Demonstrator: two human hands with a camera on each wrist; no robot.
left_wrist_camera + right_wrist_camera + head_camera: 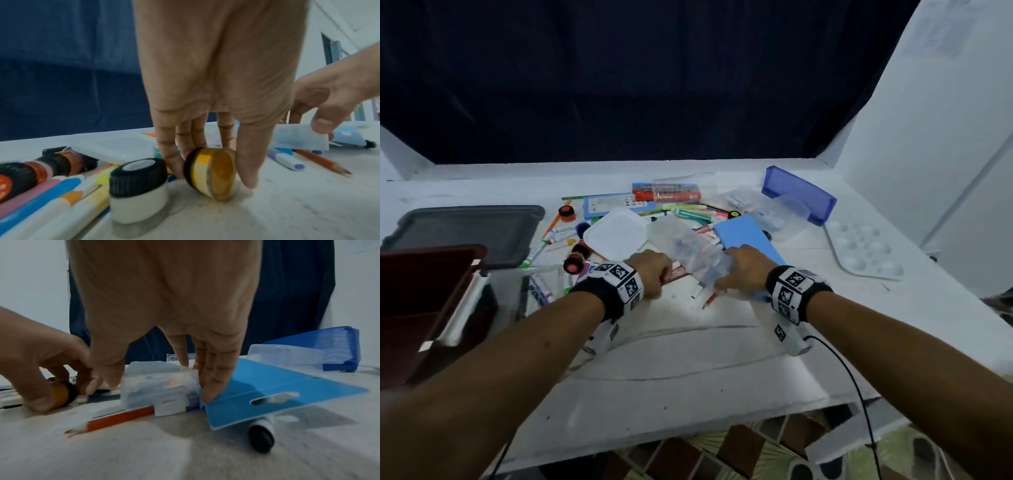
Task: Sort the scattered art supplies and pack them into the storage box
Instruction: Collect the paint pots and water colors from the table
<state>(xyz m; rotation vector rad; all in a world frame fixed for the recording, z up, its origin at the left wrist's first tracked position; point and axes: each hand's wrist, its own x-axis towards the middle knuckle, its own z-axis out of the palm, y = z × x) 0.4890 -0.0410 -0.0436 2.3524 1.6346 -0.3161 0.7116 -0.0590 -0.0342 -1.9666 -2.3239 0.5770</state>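
Near table (688,359) seemingly open — supplies (681,209) crowd beyond.

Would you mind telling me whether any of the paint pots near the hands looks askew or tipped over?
Yes. The small yellow paint pot with a black cap lies on its side on the white table, pinched by the left hand, while the white paint pot with a black cap beside it stands upright. No spill shows.

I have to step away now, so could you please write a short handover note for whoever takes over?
Left hand: pinches the yellow paint pot lying on its side on the table.
Right hand: grips the clear plastic case beside the blue card.
Done: some markers seem to lie in the clear storage box at left.
Left: the white paint pot, red pencil, markers and other supplies lie scattered.
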